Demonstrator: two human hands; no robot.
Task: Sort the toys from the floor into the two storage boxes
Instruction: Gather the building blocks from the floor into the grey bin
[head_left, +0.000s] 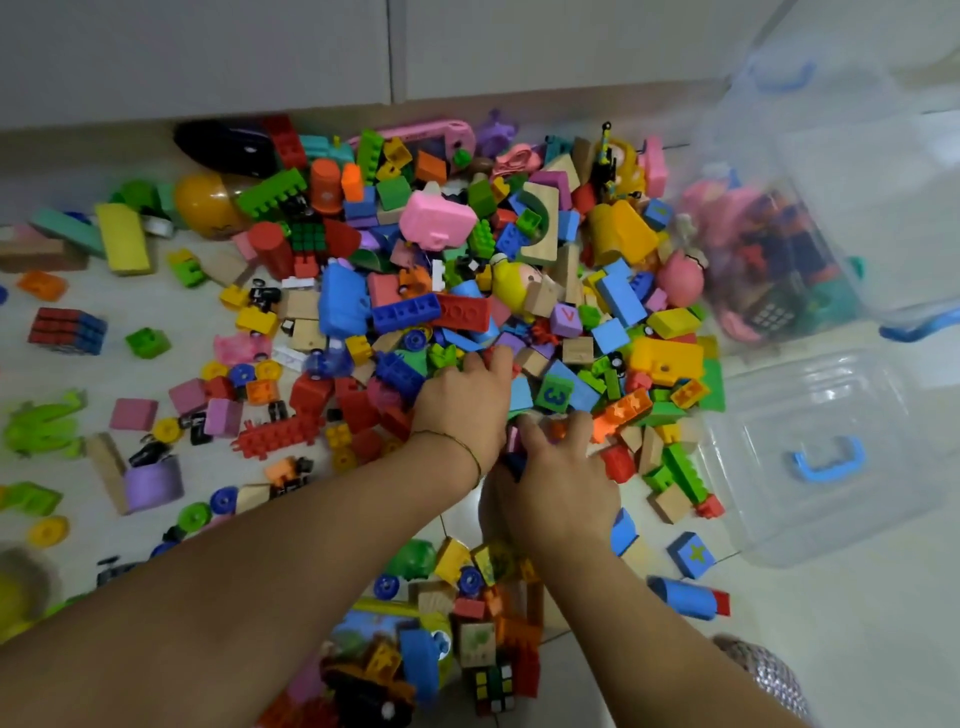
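- Toys (457, 312): a dense, many-coloured pile of plastic bricks, wooden blocks, wheels and figures on the floor (857, 649), thickest at the middle and thinning out to the left.
- Upper storage box (857, 171): clear plastic with blue handles, at the right edge of the pile; pink and dark toys already lie inside it.
- Lower storage box (779, 519): clear plastic, just below the first, with a blue handle on top; its contents cannot be made out.
- Left hand (465, 400): palm down on the pile, fingers bent into the bricks; whether it grips anything cannot be told. A thin bracelet (457, 441) circles the wrist.
- Right hand (556, 467): just beside the left, touching it, fingers curled round a few small blocks (558, 431), orange and pink showing between them.
- Number block (556, 396): green, marked 3, just above the right hand.
- Pink pig toy (436, 221): on top of the pile, towards the far side.
- Puzzle cube (67, 330): alone on the floor, well apart at the left.
- Yellow egg (205, 205): at the far left of the pile.
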